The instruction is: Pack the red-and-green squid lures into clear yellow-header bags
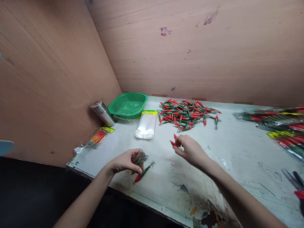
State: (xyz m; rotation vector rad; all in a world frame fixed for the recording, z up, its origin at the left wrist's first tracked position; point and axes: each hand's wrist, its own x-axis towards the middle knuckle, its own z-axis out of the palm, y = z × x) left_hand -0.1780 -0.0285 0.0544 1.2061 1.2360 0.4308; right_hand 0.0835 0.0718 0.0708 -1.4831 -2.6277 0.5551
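My left hand (124, 162) is closed around a bunch of squid-jig fishing lures, their hooked ends bristling from the fingers. One red-and-green lure (144, 172) angles out beneath its thumb. To the right, my right hand (190, 149) pinches two lures; their red tips (173, 143) stick out past the fingers, while the rest is mostly hidden. Beyond that hand lies a loose pile of red-and-green lures (185, 114). A stack of clear plastic bags (146, 125) with yellow headers rests left of the pile.
A green basket (128, 106) and a metal flask (102, 113) stand at the back left. Near them is a bag of orange lures (98, 138). Packed lures (289, 139) and scissors (294, 180) are at the right. Wooden panels (190, 47) rise behind and left.
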